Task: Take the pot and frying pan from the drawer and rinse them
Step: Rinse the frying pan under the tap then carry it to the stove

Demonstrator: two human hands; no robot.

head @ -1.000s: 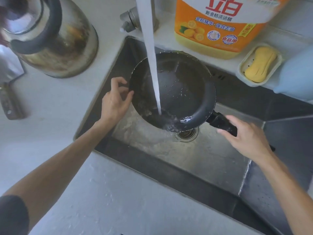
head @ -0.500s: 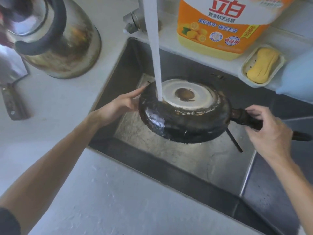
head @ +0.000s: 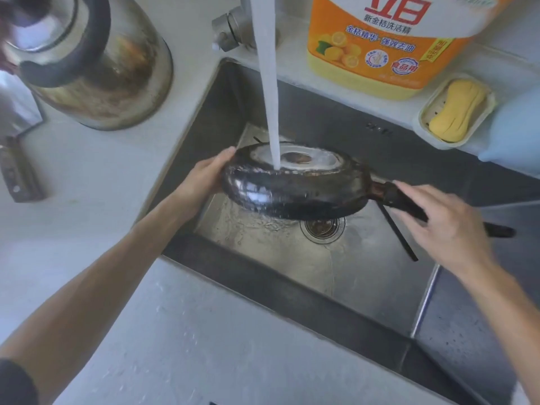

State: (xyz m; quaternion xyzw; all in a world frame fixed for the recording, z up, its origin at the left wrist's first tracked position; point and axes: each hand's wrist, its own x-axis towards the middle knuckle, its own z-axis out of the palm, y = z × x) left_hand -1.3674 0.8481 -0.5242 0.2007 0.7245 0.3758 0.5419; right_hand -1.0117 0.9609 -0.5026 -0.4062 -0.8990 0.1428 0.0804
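Note:
A black frying pan [head: 292, 191] hangs upside down over the steel sink [head: 365, 273], its pale scorched base facing up. Water from the tap [head: 233, 27] falls in a thick white stream onto that base and runs off the rim. My left hand [head: 204, 176] cups the pan's left edge. My right hand [head: 447, 226] grips the pan's long black handle, which sticks out to the right. No pot from the drawer is in view.
A stained metal kettle [head: 96, 59] stands on the grey counter at the left, beside a cleaver handle [head: 17, 171]. Behind the sink are an orange detergent jug [head: 388, 45] and a yellow soap in its dish [head: 455, 112]. A drain [head: 323, 228] and black chopsticks [head: 397, 232] lie in the basin.
The pan was flipped from inside-up to bottom-up under the stream. My right hand slid out along the handle and my left hand now cups the rim.

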